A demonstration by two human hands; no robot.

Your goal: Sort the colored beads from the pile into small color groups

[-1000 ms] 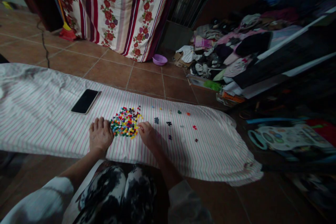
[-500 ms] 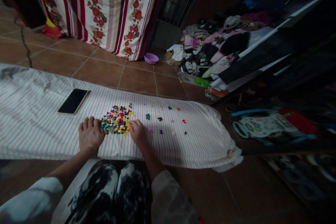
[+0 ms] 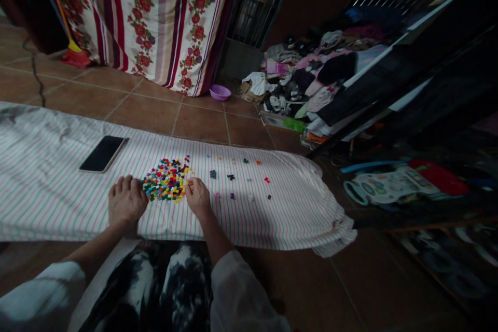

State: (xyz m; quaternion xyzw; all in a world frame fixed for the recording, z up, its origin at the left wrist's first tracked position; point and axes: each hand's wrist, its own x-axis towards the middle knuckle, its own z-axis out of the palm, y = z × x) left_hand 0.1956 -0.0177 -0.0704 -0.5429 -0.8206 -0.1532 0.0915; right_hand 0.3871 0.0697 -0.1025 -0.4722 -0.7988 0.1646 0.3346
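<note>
A heap of small, many-coloured pieces [image 3: 165, 180], like tiny bricks or beads, lies on a striped cloth [image 3: 288, 218]. My left hand [image 3: 127, 201] rests flat on the cloth, its fingers stretched out against the heap's left side. At the right edge, beside some yellow pieces, my right hand [image 3: 197, 197] has thumb and forefinger pinched together; anything between them is too small to make out. Small groups sorted by colour sit to the right, among them grey pieces [image 3: 212, 174], black pieces [image 3: 231, 177], red pieces [image 3: 266, 180] and green pieces [image 3: 245, 161].
A phone [image 3: 103, 154] with a dark screen lies left of the heap. Beyond the cloth, a purple basin [image 3: 220, 93] stands on the tiled floor near a flowered curtain [image 3: 163, 21]. Piled clothes [image 3: 299, 75] fill the back right.
The whole view has shifted slightly, so the cloth and heap appear a little further left. Both hands stay beside the heap in nearly the same poses.
</note>
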